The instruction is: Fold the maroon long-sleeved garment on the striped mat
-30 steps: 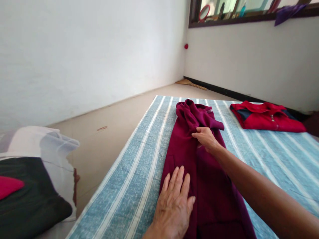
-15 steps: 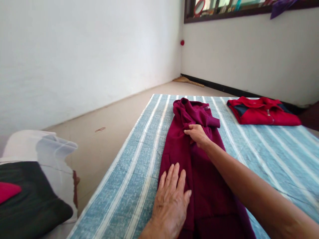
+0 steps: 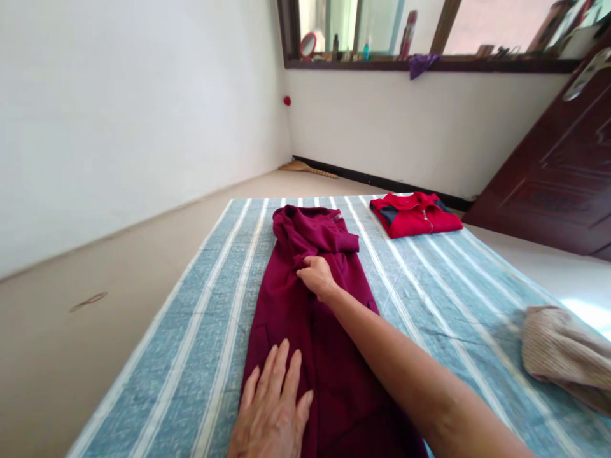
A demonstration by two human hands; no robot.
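Note:
A maroon jacket or similar garment lies lengthwise on a blue-and-white striped sheet, its upper part bunched and folded over at the far end. My left hand rests flat on the near left side of the cloth, fingers outstretched. Farther up, my right hand pinches a fold of the maroon fabric near the bunched part. The near end of the garment runs out of view.
A folded red jacket with dark panels sits at the far right of the sheet. Beige knitted cloth lies at the right edge. Beyond are a dark red door, a window sill with small items, and a broom on the floor.
The camera view has turned right, bringing the door and beige cloth into sight. Both hands stay at nearly the same places on the maroon garment.

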